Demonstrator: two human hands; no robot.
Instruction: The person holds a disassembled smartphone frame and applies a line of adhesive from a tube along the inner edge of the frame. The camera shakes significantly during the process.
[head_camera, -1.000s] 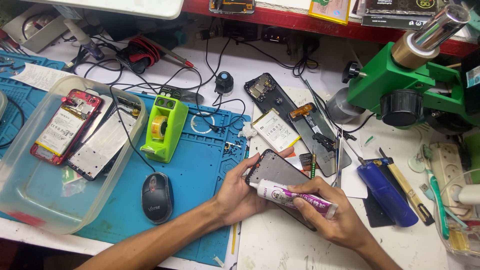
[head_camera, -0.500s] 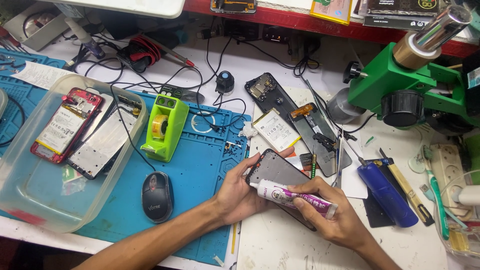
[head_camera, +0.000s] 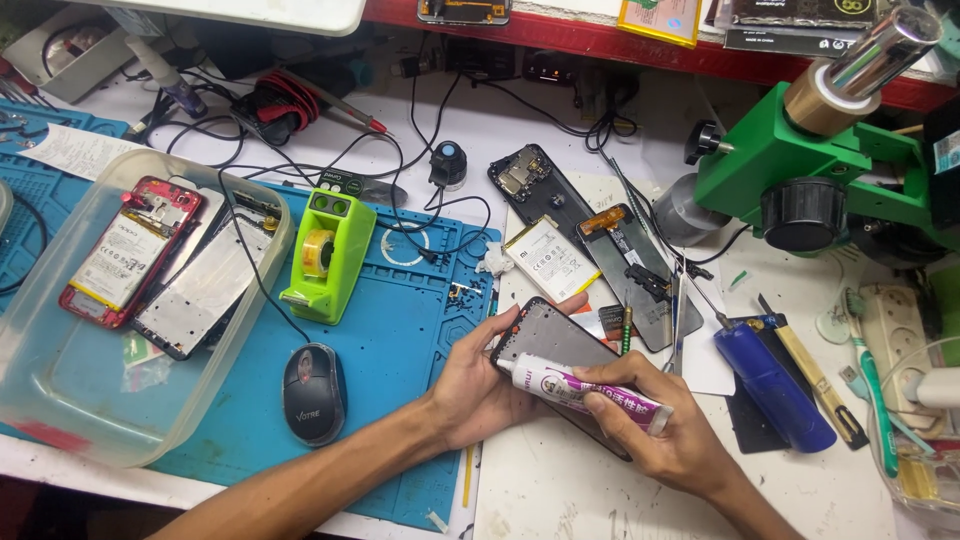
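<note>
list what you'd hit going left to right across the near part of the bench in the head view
clear plastic tub → black computer mouse → left hand holding the dark phone frame → right hand gripping the white and pink glue tube → blue cylindrical tool → teal toothbrush

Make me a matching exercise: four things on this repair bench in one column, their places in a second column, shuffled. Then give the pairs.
Things:
1. glue tube
2. red phone
3. computer mouse
4. black phone frame

Places:
A. inside the clear plastic tub
B. held in the left hand
C. on the blue work mat, below the green tape dispenser
D. held in the right hand, nozzle at the frame's edge

Pairs: 1-D, 2-A, 3-C, 4-B
</note>
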